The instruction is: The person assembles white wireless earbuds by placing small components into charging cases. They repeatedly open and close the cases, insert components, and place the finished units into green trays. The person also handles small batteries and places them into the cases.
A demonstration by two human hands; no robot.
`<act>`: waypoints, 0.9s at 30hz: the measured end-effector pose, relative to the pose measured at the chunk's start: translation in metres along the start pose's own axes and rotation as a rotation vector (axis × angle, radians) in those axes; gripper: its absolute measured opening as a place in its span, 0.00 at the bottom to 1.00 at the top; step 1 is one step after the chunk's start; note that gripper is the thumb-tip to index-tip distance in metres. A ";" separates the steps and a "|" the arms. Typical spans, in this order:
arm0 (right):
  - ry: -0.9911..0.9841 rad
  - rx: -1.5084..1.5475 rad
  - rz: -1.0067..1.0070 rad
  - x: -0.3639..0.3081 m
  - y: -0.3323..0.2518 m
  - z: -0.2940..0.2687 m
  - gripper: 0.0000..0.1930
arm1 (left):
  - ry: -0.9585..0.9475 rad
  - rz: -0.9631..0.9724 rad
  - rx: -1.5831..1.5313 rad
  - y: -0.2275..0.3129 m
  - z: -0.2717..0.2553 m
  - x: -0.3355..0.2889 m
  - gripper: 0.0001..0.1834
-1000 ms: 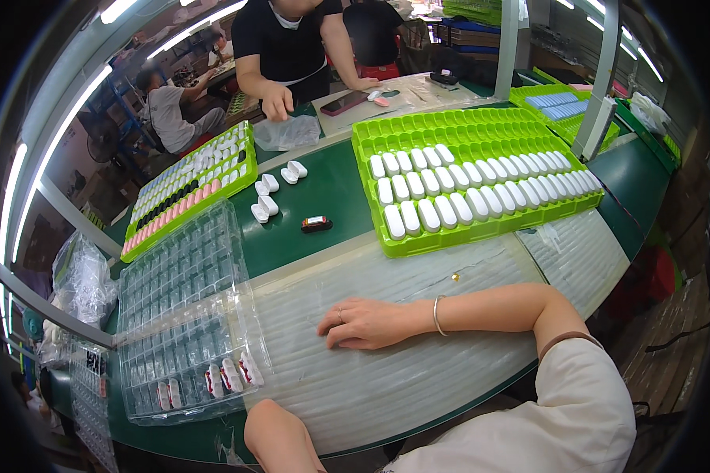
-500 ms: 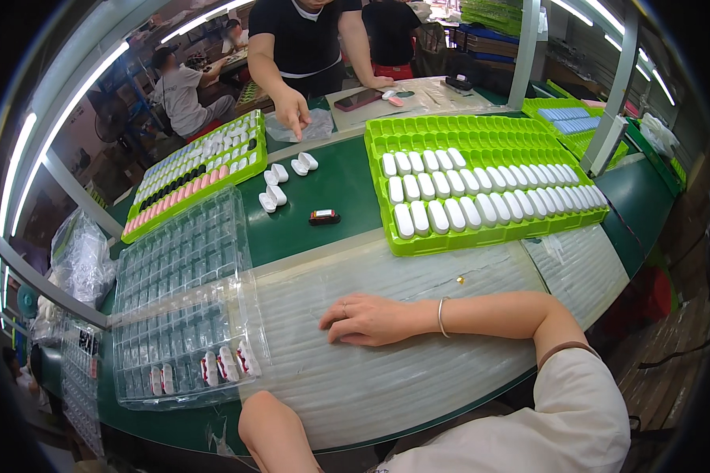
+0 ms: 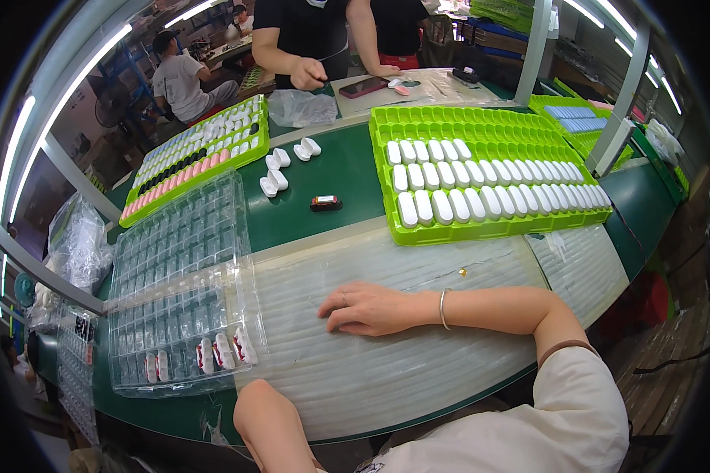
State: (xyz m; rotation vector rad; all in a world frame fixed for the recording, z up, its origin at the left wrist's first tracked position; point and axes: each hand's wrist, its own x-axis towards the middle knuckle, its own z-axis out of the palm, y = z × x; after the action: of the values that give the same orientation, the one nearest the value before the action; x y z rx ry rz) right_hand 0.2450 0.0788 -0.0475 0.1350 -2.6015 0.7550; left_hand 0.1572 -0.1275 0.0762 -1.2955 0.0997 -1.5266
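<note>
My right hand (image 3: 367, 309) rests palm down on the ribbed, plastic-covered mat (image 3: 418, 370), fingers loosely bent and apart, with nothing in it. Of my left arm (image 3: 270, 422) only a bent part, apparently the elbow, shows at the lower edge; its hand is out of sight. Left of my right hand lies a clear plastic blister tray (image 3: 177, 276), mostly unfilled, with several small white-and-red pieces (image 3: 222, 351) in its near row. Beyond the mat, a small dark block with a pale label (image 3: 326, 202) lies on the green table (image 3: 292, 225). Several opened white cases (image 3: 274, 184) lie behind it.
At the right, a lime-green tray (image 3: 497, 229) holds rows of white oval cases. Another green tray (image 3: 197, 162) at the left holds white, black and pink pieces. Across the table stands a person (image 3: 308, 47), near a plastic bag (image 3: 301, 109) and a phone (image 3: 364, 87). Metal posts (image 3: 532, 51) frame the table.
The person opposite has drawn a pointing hand back from the table and curled its fingers. My view has shifted slightly; my right hand stays on the mat.
</note>
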 end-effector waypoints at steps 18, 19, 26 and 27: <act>0.528 -0.393 0.653 0.061 0.123 -0.035 0.25 | -0.061 0.302 -0.200 -0.043 -0.019 -0.026 0.13; 0.493 -0.430 0.681 0.060 0.137 -0.034 0.25 | -0.285 0.304 -0.072 -0.048 -0.045 -0.032 0.13; 0.605 -0.241 0.406 0.078 0.107 -0.015 0.13 | -1.334 -0.366 1.002 -0.090 -0.199 -0.012 0.11; 0.532 -0.211 0.377 0.076 0.094 -0.016 0.13 | -1.308 -0.498 1.162 -0.100 -0.221 -0.016 0.11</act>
State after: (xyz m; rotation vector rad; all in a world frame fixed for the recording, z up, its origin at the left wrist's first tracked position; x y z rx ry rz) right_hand 0.1625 0.1683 -0.0487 -0.5577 -2.1863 0.5347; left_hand -0.0744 -0.1918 0.0410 -1.0598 -1.7508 -0.5399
